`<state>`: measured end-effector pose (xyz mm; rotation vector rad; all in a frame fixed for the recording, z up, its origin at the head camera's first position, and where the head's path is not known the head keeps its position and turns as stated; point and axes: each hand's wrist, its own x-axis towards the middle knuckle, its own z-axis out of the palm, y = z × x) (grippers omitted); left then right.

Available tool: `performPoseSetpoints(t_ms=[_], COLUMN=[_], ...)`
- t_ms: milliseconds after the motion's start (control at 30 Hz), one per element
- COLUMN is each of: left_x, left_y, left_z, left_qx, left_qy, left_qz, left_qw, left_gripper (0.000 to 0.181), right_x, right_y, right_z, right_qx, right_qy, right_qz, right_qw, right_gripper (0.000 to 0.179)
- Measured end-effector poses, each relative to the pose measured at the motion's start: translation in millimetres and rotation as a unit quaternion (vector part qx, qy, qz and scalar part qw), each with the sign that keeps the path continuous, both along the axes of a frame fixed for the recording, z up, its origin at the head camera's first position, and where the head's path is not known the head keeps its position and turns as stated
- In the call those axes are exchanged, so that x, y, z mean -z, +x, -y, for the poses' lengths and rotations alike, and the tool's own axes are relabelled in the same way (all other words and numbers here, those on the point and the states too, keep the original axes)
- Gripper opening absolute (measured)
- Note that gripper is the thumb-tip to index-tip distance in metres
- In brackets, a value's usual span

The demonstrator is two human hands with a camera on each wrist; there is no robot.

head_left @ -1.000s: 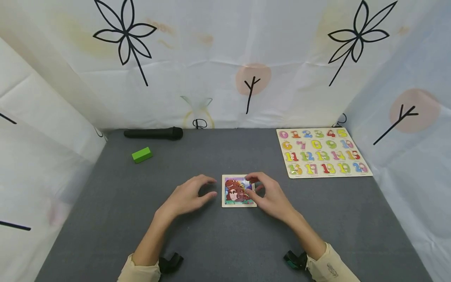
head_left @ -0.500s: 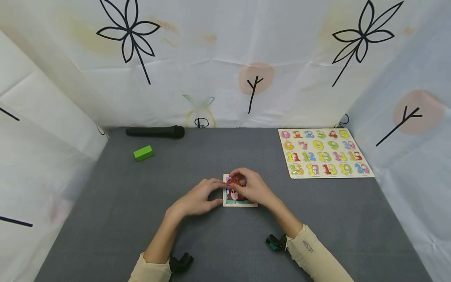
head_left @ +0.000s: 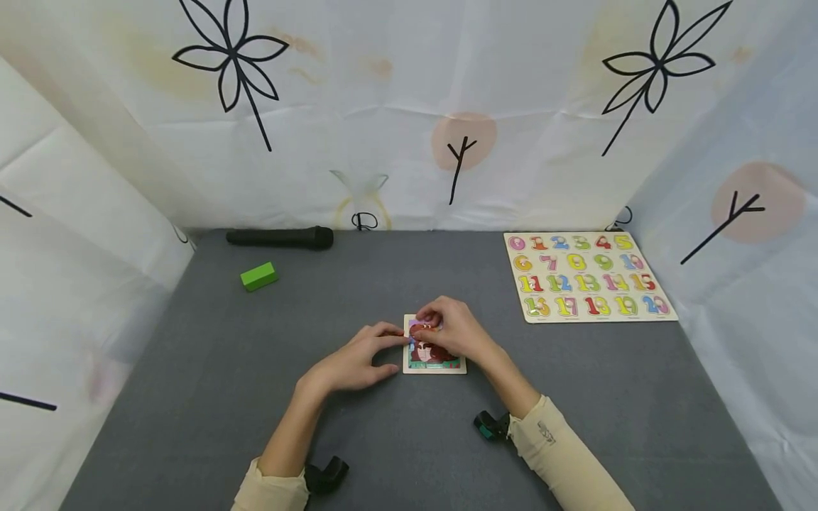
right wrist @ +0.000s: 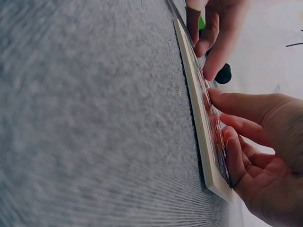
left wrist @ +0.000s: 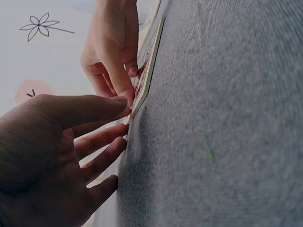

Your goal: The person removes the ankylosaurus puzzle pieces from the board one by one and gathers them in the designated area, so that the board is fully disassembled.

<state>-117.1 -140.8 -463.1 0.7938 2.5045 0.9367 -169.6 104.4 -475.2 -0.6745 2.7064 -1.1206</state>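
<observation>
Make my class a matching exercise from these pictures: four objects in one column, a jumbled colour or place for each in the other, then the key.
Column 1
1. Picture puzzle
2. Microphone
3. Block
4. Number board

Column 2
A. Bright green
B. At the back right of the table
C. Partly covered by the right hand in the head view
D. Black

Pairs: 1-C, 2-D, 3-A, 4-B

Pic board (head_left: 431,360) part hidden by R grip (head_left: 455,329), L sleeve (head_left: 271,491) cut @ btm, R sleeve print (head_left: 546,432) illegible
</observation>
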Motion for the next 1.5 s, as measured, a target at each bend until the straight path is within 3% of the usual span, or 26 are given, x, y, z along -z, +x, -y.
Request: performPoseSetpoints(t_ms=[267, 633, 1067, 1500], left_x=[1.5, 1.6, 0.4, -0.3], left_y=[0.8, 1.5, 0.6, 1.9], left_z=[1.5, 1.7, -0.4, -2.1], left_qx=[0.015, 0.007, -0.003, -0.007], left_qy=[0.001, 0.005, -0.002, -0.003], left_qz=[0.006, 0.009, 0.018, 0.011], left_qw=[0.9999, 0.9999, 0.9998, 0.9999], left_gripper=[0.051, 0.049, 0.047, 0.047], right_x=[-3.0, -4.9, -7.5, -4.8], right_y=[1.3, 1.2, -7.6, -11.2], right_z=[1.0, 2.8, -2.1, -3.9], right_qx=[0.026, 0.014, -0.025, -0.038], right_qy=[0.019, 0.047, 0.022, 0.005], right_qz=[-0.001, -0.015, 0.029, 0.033], right_qw=[0.9995, 0.9987, 0.999, 0.9987], right_gripper=[0.027, 0.027, 0.029, 0.027])
